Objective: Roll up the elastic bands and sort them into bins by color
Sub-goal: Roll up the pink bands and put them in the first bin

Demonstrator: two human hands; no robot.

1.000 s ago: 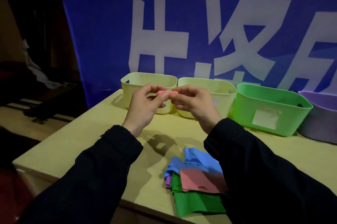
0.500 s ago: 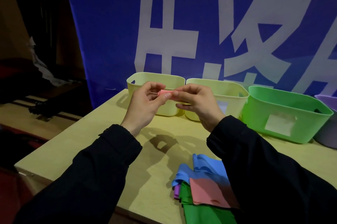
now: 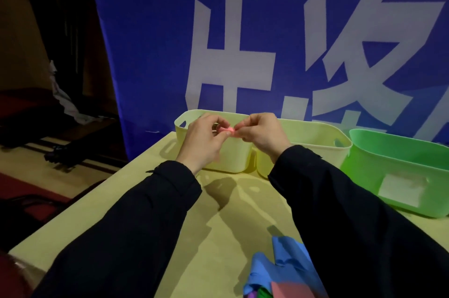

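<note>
Both hands pinch the rolled pink band [image 3: 227,130], lying three-to-nine between left hand [image 3: 202,138] and right hand [image 3: 261,135], above the leftmost yellow bin [image 3: 239,159].

Light falls from above and in front, so the hands throw hard shadows on the desk [image 3: 145,191] at mid-frame. The left of the frame lies dim, the dark sleeves [image 3: 364,237] lose detail, and the banner [image 3: 150,30] bows at the wide-angle edges.
</note>
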